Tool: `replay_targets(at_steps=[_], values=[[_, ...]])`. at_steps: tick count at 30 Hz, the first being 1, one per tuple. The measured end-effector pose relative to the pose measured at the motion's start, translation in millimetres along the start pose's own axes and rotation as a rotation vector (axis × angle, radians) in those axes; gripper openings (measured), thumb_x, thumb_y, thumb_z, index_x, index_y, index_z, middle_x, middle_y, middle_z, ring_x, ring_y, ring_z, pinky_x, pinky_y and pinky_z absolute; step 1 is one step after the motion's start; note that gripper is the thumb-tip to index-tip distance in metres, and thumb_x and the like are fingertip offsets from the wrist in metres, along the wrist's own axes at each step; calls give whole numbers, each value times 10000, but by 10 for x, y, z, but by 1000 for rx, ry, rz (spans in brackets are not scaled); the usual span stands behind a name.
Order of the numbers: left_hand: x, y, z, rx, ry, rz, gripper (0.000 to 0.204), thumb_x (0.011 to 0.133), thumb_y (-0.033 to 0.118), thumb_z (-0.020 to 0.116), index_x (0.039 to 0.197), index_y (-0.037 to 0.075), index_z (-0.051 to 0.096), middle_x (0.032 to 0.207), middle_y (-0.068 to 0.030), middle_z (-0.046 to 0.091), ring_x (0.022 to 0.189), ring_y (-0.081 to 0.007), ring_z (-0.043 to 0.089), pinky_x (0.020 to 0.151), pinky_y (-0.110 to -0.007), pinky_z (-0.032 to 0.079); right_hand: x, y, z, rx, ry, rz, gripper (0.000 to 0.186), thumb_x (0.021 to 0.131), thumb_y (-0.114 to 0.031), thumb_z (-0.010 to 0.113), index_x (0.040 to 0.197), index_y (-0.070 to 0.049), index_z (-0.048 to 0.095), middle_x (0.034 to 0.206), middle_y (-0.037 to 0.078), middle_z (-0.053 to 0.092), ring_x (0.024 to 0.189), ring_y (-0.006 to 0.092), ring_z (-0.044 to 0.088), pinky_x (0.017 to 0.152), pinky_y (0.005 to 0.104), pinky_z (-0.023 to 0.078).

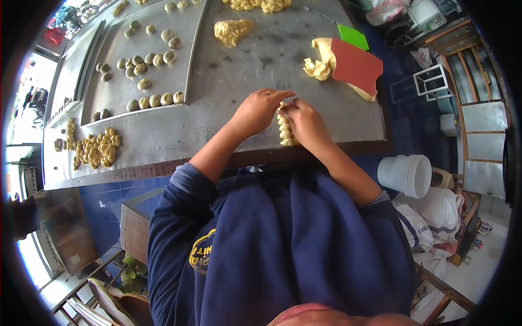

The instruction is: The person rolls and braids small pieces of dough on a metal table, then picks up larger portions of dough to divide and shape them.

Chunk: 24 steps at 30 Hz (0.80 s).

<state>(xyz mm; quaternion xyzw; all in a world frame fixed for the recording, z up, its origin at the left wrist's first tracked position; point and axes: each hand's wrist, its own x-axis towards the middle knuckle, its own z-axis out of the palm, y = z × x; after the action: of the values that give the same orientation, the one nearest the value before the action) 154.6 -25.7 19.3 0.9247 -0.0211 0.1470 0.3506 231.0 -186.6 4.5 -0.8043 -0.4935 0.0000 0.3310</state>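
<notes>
My left hand (255, 111) and my right hand (307, 125) meet at the top end of a short column of small pale-yellow dough pieces (286, 131) near the table's front edge. Their fingers are closed around dough at that end, partly hiding it. Beyond them to the right, a larger folded piece of dough (316, 69) lies beside and under a flat red sheet (356, 70). A ragged dough lump (232, 31) sits farther back.
A metal tray (187, 81) of greenish-tan balls occupies the left of the steel table (239, 70). Small dough pieces cluster front left (95, 149) and at the back (255, 4). A green scraper (352, 37) lies back right. A white bucket (405, 176) stands on the floor.
</notes>
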Motion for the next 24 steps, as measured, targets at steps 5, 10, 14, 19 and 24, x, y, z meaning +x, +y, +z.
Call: replay_targets(at_steps=[5,10,14,19,24], values=[[-84,-62,225,-34,55,-82,356,816,-6,590,1155,89,644,984,-129,694,982,-321,633,852,-415,508,13,-75,-144,-6,19,57,55,839,-50,615,889,-32,632,928,131,648,896,358,613,736,449,500],[-143,-96,217,-34,68,-195,280,821,54,631,1098,89,656,949,-111,668,985,-316,625,860,-406,498,-128,66,-15,-140,-26,-39,114,800,-57,697,893,-57,631,851,92,655,829,305,631,727,407,509],[-243,-63,66,78,-20,-301,194,821,87,664,1015,77,680,943,-102,655,993,-305,622,859,-403,488,-81,-41,-139,23,-25,55,93,811,-93,682,885,-63,636,900,109,635,869,337,613,741,427,499],[-541,-35,-128,12,232,-202,118,821,63,665,933,56,700,882,-112,666,913,-301,649,771,-381,512,-117,-31,-122,-42,-120,25,141,818,-196,726,876,-74,685,909,103,644,820,312,629,719,404,501],[-1130,-76,-514,-226,254,-448,162,852,-7,613,982,33,701,846,-137,693,724,-233,696,599,-326,525,520,-32,-237,-28,-142,-43,175,830,-203,732,938,-67,710,932,92,667,816,285,646,717,369,511]])
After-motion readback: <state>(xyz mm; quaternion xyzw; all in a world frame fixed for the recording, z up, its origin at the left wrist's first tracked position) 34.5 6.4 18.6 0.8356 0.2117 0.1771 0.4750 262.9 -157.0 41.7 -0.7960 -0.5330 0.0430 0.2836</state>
